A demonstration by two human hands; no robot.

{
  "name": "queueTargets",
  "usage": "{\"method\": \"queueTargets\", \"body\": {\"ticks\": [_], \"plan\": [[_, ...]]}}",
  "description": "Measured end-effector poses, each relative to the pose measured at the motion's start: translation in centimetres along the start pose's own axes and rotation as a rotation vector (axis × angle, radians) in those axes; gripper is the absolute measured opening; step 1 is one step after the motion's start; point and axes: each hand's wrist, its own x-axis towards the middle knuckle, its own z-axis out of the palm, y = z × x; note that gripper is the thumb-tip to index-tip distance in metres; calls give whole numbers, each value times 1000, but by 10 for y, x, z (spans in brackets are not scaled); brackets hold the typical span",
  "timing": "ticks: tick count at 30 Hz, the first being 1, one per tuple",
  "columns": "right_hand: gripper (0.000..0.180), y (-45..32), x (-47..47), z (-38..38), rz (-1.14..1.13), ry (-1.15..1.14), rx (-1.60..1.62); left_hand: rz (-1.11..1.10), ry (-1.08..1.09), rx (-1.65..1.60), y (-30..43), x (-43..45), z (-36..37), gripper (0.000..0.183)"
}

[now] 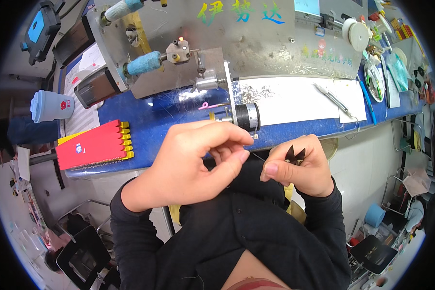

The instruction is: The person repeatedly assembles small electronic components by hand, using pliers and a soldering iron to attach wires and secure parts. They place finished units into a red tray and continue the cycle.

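My left hand [203, 159] is raised in front of the table edge, its thumb and fingertips curled close together; whether something thin is between them cannot be made out. To its right, my right hand [299, 165] is closed around a small dark tool with two pointed tips [295, 154] that stick up between thumb and fingers. A thin light strand or wire [258, 157] shows at the right fingertips. Just beyond the hands is a winding machine's metal frame with a black cylindrical motor or spool [247, 116], and a pink hooked rod [213, 106] lies beside it.
Red and yellow plastic racks [90, 146] and a lidded blue cup [52, 106] stand at the left of the blue table [145, 119]. A pen-like tool [331, 97] rests on white paper [293, 105]; a blue pen [368, 101] and an oval tray [367, 81] are farther right.
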Motion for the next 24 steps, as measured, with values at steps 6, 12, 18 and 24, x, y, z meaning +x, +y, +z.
{"method": "queueTargets", "body": {"ticks": [6,12,18,24], "plan": [[13,-14,19,-4,-21,-100,-9,96,-15,15,3,8,-8,8],[17,-50,46,-8,9,-26,-2,218,200,247,14,18,-26,8],[11,-76,90,10,-607,91,-394,509,614,626,9,47,-55,13],[37,-90,150,4,-1364,212,-1065,426,789,883,-1,69,-73,13]]}}
